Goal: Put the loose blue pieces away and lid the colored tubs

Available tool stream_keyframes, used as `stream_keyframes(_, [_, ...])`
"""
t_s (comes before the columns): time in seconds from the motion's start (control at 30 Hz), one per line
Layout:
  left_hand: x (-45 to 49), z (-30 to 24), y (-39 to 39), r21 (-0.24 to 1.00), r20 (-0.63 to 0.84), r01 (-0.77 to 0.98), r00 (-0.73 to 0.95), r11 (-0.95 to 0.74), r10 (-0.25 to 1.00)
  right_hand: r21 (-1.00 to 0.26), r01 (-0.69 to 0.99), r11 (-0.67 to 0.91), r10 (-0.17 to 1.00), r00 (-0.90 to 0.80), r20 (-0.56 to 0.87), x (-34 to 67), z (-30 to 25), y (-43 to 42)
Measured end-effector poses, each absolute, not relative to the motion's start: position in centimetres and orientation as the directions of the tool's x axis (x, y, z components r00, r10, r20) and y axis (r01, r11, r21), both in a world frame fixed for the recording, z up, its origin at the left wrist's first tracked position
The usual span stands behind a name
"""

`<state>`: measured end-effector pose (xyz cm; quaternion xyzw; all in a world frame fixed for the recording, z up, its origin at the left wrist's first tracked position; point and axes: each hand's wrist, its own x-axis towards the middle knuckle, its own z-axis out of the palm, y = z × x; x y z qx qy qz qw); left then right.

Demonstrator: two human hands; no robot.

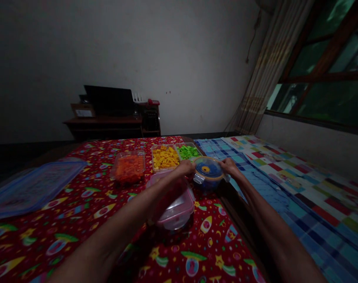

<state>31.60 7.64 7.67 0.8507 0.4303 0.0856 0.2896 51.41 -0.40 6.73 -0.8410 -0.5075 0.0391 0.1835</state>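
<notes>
A round clear container (207, 182) with an orange-rimmed lid, side clips and dark blue contents stands at the right edge of the red-clothed table. My left hand (187, 168) is closed on its left side, by the rim. On the opposite side my right hand (229, 166) grips the container near a clip. Just below my left forearm sits a pink-lidded rectangular box (179, 210), partly hidden by that arm. Behind my left hand are an open box of yellow pieces (165, 157) and a box of bright green pieces (188, 151).
A clear box of orange pieces (129, 167) stands left of the yellow ones. Large blue-rimmed lids (39, 184) lie at the table's left. A bed with a checked blue sheet (273, 196) adjoins on the right. Against the wall, a desk (108, 122) holds a dark monitor (109, 101).
</notes>
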Motion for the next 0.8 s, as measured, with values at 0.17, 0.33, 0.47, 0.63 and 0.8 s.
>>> stream_keyframes(0.17, [29.6,7.8,6.6,0.546,-0.042,0.656,0.643,-0.521,0.765,-0.386,0.857,-0.342,0.906,0.410,0.107,51.4,7.1,-1.6])
stream_keyframes(0.33, [28.4,7.5,5.5,0.513,-0.001,0.628,0.682,-0.585,0.731,-0.382,0.875,-0.297,0.921,0.368,0.127,51.1,5.7,-1.8])
stream_keyframes(0.47, [26.7,8.9,6.2,0.366,0.168,0.660,0.647,-0.656,0.744,-0.371,0.891,-0.261,0.933,0.331,0.140,51.6,5.3,-2.3])
stream_keyframes(0.63, [20.8,10.6,9.1,0.269,0.332,0.761,0.502,-0.590,0.799,-0.259,0.954,-0.151,0.844,0.261,0.468,50.5,7.9,-2.6])
stream_keyframes(0.8, [14.0,9.9,10.3,0.296,0.455,0.766,0.412,-0.570,0.790,-0.130,0.956,0.263,0.878,-0.181,0.444,43.3,10.9,2.2])
